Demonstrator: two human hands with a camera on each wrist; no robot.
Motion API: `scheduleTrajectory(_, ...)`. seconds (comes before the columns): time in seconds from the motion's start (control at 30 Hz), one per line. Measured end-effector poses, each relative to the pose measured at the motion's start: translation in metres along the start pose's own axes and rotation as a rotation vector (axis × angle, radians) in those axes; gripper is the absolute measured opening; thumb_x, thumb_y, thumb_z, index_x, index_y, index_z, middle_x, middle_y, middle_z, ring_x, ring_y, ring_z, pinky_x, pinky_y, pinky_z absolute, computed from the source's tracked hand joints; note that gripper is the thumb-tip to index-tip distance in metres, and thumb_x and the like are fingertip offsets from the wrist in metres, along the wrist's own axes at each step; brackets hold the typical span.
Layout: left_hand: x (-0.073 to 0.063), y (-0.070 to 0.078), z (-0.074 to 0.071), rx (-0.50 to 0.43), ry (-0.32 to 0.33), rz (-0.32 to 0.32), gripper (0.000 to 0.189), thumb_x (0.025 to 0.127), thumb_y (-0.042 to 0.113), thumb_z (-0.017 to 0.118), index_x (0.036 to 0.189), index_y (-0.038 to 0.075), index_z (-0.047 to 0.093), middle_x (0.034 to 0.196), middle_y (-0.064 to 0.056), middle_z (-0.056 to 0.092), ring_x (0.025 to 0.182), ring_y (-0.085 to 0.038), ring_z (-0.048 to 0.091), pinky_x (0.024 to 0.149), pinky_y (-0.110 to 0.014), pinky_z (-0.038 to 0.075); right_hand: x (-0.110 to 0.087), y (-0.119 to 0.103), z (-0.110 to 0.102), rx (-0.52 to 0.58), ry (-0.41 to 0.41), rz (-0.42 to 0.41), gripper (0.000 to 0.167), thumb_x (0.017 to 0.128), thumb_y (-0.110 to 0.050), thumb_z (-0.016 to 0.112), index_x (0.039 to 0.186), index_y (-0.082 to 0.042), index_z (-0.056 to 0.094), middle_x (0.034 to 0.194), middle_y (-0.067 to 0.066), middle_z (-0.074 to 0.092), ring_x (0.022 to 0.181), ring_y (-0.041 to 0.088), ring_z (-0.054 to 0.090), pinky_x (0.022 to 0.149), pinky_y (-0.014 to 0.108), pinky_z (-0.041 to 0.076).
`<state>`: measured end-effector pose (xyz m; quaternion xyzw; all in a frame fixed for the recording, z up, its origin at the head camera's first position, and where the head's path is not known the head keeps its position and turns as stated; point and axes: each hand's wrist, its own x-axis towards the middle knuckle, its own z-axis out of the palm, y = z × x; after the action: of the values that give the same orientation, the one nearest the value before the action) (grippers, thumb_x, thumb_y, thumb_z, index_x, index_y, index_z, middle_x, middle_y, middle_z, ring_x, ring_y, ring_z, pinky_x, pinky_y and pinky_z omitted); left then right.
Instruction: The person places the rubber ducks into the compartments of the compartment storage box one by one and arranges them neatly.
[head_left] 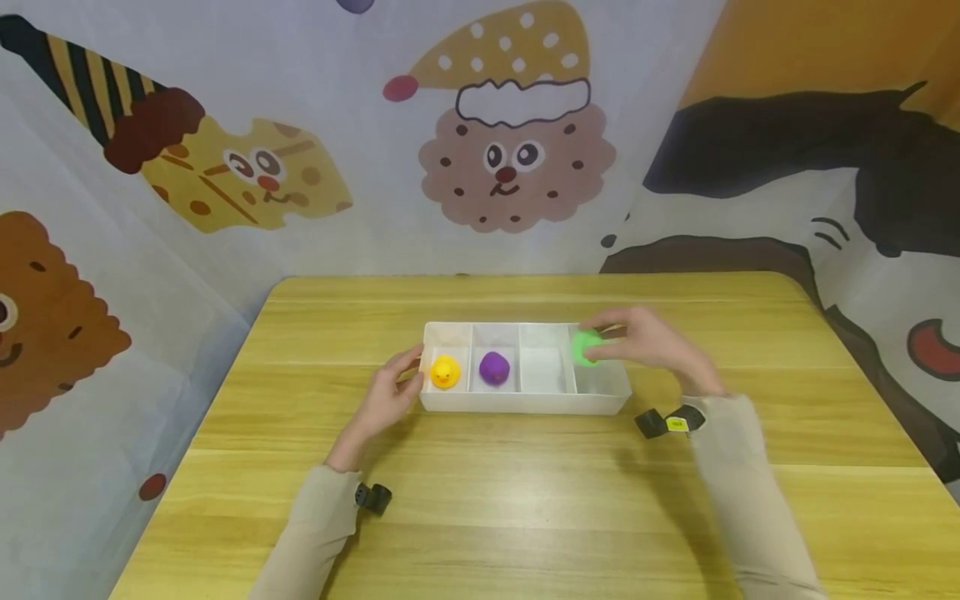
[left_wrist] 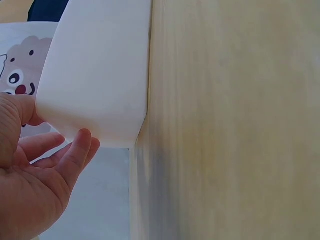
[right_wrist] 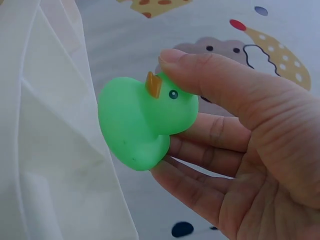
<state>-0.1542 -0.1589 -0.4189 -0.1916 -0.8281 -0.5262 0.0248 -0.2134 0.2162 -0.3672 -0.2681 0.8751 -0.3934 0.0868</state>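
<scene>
A long white box point(head_left: 525, 403) divided into several compartments stands on the table. My left hand point(head_left: 392, 392) is at its left end; in the left wrist view the thumb reaches over the rim and the fingertips point(left_wrist: 83, 136) touch the end wall. My right hand point(head_left: 647, 340) pinches a green rubber duck point(right_wrist: 132, 125) between thumb and fingers, over the rightmost compartment. The duck is tilted, its orange beak pointing up in the right wrist view. A yellow rubber duck point(head_left: 445, 372) sits in the leftmost compartment. Beside it, in the second one, lies a rounded purple toy point(head_left: 494, 368).
The wooden table point(head_left: 480, 500) extends around the box on all sides. Behind it hangs a cloth point(head_left: 360, 242) printed with cartoon food faces. Small black devices are strapped at both wrists, the right one point(head_left: 651, 423) close to the box's right end.
</scene>
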Motion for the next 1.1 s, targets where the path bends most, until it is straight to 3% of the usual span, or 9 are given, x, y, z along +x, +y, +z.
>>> scheduleTrajectory(0.2,0.0,0.001,0.0,0.001,0.001,-0.001,0.043,0.088,-0.015,0.049,0.129,-0.023,0.037,0.129,-0.04,0.041,0.113,-0.053,0.048,0.088,-0.049,0.049,0.014,-0.005,0.01,0.026,-0.036,-0.024,0.046,0.076,-0.019,0.079,0.114,0.002,0.064,0.115,0.016,0.064,0.104,0.035,0.06,0.092,0.048,0.05)
scheduleTrajectory(0.53,0.0,-0.003,0.0,-0.008,-0.009,0.003,0.043,0.089,-0.014,0.048,0.13,-0.022,0.036,0.129,-0.04,0.04,0.113,-0.052,0.047,0.089,-0.047,0.049,0.036,-0.011,0.031,0.03,-0.119,-0.069,0.043,0.075,-0.017,0.079,0.11,0.006,0.065,0.109,0.018,0.066,0.1,0.033,0.062,0.09,0.044,0.052)
scheduleTrajectory(0.7,0.0,-0.003,0.0,-0.01,-0.011,0.002,0.043,0.089,-0.014,0.048,0.13,-0.023,0.035,0.129,-0.04,0.04,0.114,-0.053,0.046,0.089,-0.048,0.049,0.044,-0.008,0.044,-0.043,-0.168,-0.132,0.04,0.076,-0.015,0.077,0.107,0.007,0.065,0.105,0.018,0.067,0.096,0.031,0.063,0.087,0.042,0.054)
scheduleTrajectory(0.87,0.0,-0.003,0.0,-0.014,-0.012,-0.009,0.044,0.089,-0.014,0.048,0.131,-0.022,0.035,0.13,-0.04,0.04,0.115,-0.052,0.046,0.089,-0.048,0.049,0.049,-0.008,0.054,-0.102,-0.225,-0.125,0.039,0.076,-0.015,0.077,0.107,0.004,0.066,0.105,0.015,0.067,0.095,0.028,0.062,0.088,0.041,0.053)
scheduleTrajectory(0.97,0.001,-0.003,0.0,-0.015,-0.01,-0.014,0.044,0.09,-0.014,0.048,0.131,-0.022,0.035,0.13,-0.04,0.039,0.115,-0.052,0.046,0.09,-0.048,0.048,0.051,-0.007,0.058,-0.131,-0.244,-0.132,0.038,0.074,-0.014,0.078,0.106,0.004,0.067,0.1,0.014,0.067,0.09,0.025,0.062,0.085,0.039,0.054)
scheduleTrajectory(1.1,0.001,-0.003,0.0,-0.01,-0.005,-0.015,0.044,0.089,-0.014,0.048,0.131,-0.021,0.035,0.13,-0.04,0.04,0.114,-0.052,0.046,0.089,-0.048,0.049,0.055,-0.006,0.064,-0.161,-0.26,-0.159,0.031,0.072,-0.009,0.078,0.099,0.004,0.068,0.085,0.009,0.066,0.074,0.018,0.056,0.071,0.033,0.054)
